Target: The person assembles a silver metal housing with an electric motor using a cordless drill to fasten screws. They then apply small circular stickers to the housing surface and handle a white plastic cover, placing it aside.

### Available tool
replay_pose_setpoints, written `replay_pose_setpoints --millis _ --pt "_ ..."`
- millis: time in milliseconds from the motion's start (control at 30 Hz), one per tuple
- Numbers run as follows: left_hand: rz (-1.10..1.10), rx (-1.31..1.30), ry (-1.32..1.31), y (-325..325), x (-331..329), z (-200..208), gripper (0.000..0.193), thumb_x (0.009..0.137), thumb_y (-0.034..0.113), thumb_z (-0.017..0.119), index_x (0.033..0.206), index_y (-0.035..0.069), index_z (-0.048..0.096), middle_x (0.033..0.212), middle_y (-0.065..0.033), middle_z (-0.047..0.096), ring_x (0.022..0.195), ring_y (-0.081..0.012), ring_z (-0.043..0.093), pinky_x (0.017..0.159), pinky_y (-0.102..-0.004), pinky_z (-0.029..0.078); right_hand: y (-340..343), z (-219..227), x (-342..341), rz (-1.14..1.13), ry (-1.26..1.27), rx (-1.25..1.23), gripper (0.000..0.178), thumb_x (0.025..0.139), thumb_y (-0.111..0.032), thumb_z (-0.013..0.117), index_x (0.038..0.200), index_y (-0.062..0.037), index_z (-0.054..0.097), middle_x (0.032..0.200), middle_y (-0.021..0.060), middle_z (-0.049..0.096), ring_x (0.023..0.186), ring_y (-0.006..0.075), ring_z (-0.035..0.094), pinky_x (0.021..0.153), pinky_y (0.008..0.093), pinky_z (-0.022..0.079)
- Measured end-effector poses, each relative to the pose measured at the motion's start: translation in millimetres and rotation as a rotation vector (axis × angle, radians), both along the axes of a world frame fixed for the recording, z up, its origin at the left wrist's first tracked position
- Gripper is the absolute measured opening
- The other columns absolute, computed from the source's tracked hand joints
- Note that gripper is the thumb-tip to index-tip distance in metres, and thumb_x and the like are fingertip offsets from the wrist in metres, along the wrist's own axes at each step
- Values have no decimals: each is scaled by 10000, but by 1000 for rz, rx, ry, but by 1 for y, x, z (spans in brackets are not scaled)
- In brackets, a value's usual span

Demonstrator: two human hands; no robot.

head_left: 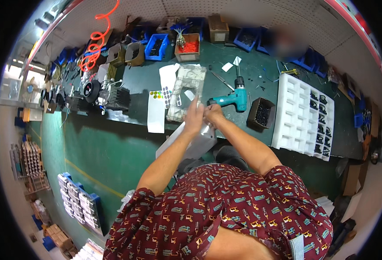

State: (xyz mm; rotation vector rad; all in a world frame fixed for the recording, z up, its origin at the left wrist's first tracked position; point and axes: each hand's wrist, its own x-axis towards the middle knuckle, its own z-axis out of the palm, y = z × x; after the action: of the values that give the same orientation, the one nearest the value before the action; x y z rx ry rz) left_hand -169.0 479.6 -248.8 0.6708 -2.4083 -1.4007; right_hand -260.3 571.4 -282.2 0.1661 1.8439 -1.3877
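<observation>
A grey-white box-shaped housing (pixel 201 145) sits at the table's front edge, close against my body. Above its far end is my left hand (pixel 194 117), fingers stretched forward and slightly blurred. My right hand (pixel 214 113) is beside it with curled, pinched fingers; whatever they hold is too small to make out. Just beyond lies a pale, mottled block with a cut-out (pixel 190 78). Sheets of round stickers (pixel 156 95) lie on white paper to its left. A teal cordless drill (pixel 239 99) rests right of my right hand, its bit pointing away.
A carton of small black parts (pixel 262 113) stands right of the drill, before a white foam tray (pixel 291 112) partly filled with black pieces. Blue bins (pixel 156 47) and a box with red parts (pixel 187 48) line the back. Finned black machinery (pixel 120 98) occupies the left.
</observation>
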Motion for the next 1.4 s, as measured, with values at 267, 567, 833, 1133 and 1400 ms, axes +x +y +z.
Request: replay_pose_setpoints --millis 267,567,833,1133,1400 --pt "522 495 -492 -133 319 -65 793 1021 639 386 1493 7 464 1541 -220 454 1452 -328 393 1205 -452 265 15 -3 -9 136 -17 20 222 814 -10 686 1020 -71 629 793 54 646 634 168 611 518 345 484" --pt "572 1336 -283 -13 331 -63 753 1002 684 347 1452 85 433 1415 -111 571 1227 -298 592 961 -556 499 40 -5 -29 187 -34 73 292 867 -70 712 1132 -72 587 867 65 656 694 180 641 541 363 528" --pt "281 767 -246 -30 289 75 550 952 260 651 1363 20 376 1056 -148 576 937 -220 628 624 -355 631 80 -40 -33 30 16 51 61 909 -60 658 916 -40 602 854 32 622 746 132 573 668 312 490" --pt "-100 -175 -475 -13 146 221 748 702 391 874 1222 21 483 804 -120 684 668 -295 648 658 -394 523 105 -11 -67 -104 434 12 437 1009 -423 576 887 -10 648 793 60 618 734 166 584 678 352 474" --pt "-486 -544 110 28 17 240 438 856 288 668 1205 25 632 1274 -205 597 1214 -390 531 1061 -459 397 184 140 42 -254 -255 -469 596 945 -616 596 855 -27 595 751 96 632 568 171 617 507 304 565"
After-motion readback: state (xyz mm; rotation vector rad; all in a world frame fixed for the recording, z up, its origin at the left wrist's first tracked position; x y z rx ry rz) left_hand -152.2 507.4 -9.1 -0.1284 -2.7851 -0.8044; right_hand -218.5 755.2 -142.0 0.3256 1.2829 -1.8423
